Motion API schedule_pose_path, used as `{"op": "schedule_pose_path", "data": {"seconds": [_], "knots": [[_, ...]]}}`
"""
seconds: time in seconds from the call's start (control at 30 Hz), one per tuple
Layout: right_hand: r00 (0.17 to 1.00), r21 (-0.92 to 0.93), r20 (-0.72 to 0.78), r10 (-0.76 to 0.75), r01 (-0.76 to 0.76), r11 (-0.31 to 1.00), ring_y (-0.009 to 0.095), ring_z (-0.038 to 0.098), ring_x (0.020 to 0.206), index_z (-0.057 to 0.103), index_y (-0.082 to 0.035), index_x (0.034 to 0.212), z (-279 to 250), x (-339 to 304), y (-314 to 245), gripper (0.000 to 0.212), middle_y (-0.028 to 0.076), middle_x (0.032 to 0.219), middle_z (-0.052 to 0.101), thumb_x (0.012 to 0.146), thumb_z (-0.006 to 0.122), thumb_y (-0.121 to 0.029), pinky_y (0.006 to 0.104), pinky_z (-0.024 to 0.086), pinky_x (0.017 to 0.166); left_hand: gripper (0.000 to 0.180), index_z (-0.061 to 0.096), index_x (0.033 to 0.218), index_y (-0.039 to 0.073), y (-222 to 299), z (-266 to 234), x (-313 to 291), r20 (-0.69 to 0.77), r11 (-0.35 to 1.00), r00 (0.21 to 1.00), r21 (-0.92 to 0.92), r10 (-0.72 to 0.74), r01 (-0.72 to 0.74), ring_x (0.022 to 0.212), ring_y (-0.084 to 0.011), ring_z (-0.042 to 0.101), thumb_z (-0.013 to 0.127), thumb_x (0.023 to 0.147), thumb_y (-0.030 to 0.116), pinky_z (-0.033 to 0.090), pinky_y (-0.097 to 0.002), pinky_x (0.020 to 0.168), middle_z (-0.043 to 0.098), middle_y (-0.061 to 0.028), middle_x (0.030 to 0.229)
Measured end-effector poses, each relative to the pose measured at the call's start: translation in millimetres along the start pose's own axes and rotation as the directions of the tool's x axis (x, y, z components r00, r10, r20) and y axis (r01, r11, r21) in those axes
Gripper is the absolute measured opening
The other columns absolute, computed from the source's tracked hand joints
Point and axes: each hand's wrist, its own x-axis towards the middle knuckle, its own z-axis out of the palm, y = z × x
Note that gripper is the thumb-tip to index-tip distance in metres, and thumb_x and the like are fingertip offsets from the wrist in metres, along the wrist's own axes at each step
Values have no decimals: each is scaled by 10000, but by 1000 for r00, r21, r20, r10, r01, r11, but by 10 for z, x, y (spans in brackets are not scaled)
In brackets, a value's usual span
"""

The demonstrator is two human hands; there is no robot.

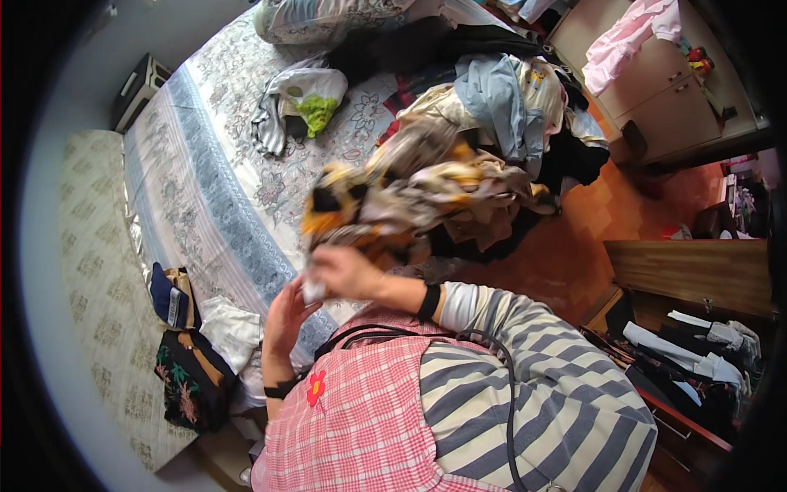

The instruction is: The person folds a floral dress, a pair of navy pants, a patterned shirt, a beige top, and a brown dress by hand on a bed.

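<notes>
A patterned garment (pixel 410 201) in yellow, black, grey and white stretches in front of me, smeared by motion. My right hand (pixel 348 272) is closed at its near left end, blurred, with a black band on the wrist. Close beside it, my left hand (pixel 283 320) is raised with its fingers bent toward the right hand. A small white piece (pixel 312 291) shows between the fingers of both hands; whether it belongs to the garment I cannot tell. Behind the garment lies a heap of clothes with a light blue garment (pixel 500 98) on top.
The bed (pixel 221 172) has a floral, blue-banded cover. On it lie a white and green clothing bundle (pixel 307 102) and a rolled quilt (pixel 295 20). White cloth (pixel 229 332) and dark floral clothing (pixel 193 377) are at left. An open drawer (pixel 680 410) with clothes stands at right.
</notes>
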Motion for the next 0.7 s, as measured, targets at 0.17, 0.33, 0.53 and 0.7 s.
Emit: {"op": "schedule_pose_path", "data": {"seconds": [0.17, 0.33, 0.53, 0.7], "knots": [[766, -145, 643, -16, 143, 979, 375, 609, 770, 600, -2, 860, 239, -229, -151, 316, 207, 824, 626, 820, 613, -316, 427, 481, 709, 184, 618, 990, 0, 29, 27, 214, -116, 966, 988, 249, 101, -69, 768, -135, 618, 557, 823, 49, 495, -276, 725, 657, -37, 902], [876, -281, 443, 192, -67, 957, 236, 659, 826, 651, -45, 1035, -189, -242, 167, 272, 141, 910, 678, 834, 603, -222, 344, 513, 741, 254, 629, 987, -14, -263, -501, 96, -266, 959, 933, 213, 241, -187, 761, -136, 612, 492, 773, -11, 486, -261, 737, 656, -38, 890], [968, -337, -109, 225, -249, 908, 288, 636, 936, 651, -59, 1041, -754, 12, 735, 246, 161, 992, 662, 830, 553, -139, 354, 495, 821, 240, 664, 969, -19, -321, -705, -396, -298, 976, 933, 146, 202, -165, 807, -121, 622, 515, 782, 4, 491, -254, 759, 677, -32, 901], [972, -517, -96, 217, -235, 823, 313, 602, 999, 623, -74, 1100, -783, 362, 1103, 308, 156, 1067, 634, 802, 559, -115, 388, 473, 880, 244, 668, 994, -6, -388, -762, -670, -301, 981, 951, 194, 72, -13, 836, -121, 631, 590, 764, -12, 497, -263, 787, 681, -27, 938]]}}
